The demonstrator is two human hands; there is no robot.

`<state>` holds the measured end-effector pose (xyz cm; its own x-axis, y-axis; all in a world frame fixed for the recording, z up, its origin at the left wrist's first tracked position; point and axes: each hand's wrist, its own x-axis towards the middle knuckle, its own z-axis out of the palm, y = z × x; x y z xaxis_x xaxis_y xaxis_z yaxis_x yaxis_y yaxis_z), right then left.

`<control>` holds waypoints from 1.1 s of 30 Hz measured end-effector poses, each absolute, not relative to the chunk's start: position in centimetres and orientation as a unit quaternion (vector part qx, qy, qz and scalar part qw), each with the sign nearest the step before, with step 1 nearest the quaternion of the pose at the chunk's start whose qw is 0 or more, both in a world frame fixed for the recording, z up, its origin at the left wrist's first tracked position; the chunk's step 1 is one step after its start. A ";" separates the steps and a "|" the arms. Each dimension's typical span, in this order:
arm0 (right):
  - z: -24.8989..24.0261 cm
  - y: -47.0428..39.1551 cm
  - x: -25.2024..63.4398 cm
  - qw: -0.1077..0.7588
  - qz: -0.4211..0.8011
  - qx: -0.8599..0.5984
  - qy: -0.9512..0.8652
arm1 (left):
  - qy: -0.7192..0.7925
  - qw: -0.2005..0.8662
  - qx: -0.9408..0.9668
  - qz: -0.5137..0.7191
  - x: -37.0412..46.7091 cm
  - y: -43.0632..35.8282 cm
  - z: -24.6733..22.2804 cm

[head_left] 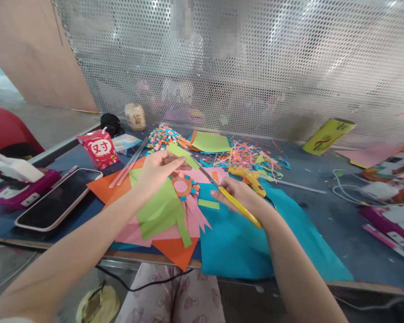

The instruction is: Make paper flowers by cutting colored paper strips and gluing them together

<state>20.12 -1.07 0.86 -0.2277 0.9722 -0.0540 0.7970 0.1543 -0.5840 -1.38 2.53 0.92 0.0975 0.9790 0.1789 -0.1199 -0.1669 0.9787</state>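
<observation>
My left hand (161, 168) pinches a light green paper strip (183, 154) above the table. The yellow-handled scissors (239, 207) are in my right hand (239, 193), their blades pointing up and left to the strip's lower right end. Under my hands lie a larger green sheet (161, 208), pink paper (198, 215), orange paper (177, 252) and a big blue sheet (235, 246). A round flower of orange, pink and blue paper (182, 186) rests between my hands. Just right of it is a short green piece (208, 204) on the blue sheet.
Behind my hands are a fringed paper ball (166, 137), shredded strips (247, 154) and a yellow glue gun (249, 178). At left are a phone (59, 199), a red packet (99, 149) and a jar (135, 117). A yellow-green can (328, 136) stands tilted at right, near cables.
</observation>
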 end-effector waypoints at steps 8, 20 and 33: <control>0.7 -0.9 20.1 0.182 0.246 -0.589 -0.747 | 0.411 0.504 0.543 0.531 -1.4 2.5 0.9; 0.4 -0.9 20.1 0.176 0.232 -0.601 -0.744 | 0.421 0.504 0.549 0.517 -1.3 2.6 0.8; 0.4 -0.9 19.9 0.176 0.226 -0.602 -0.745 | 0.414 0.512 0.565 0.498 -1.4 2.6 0.4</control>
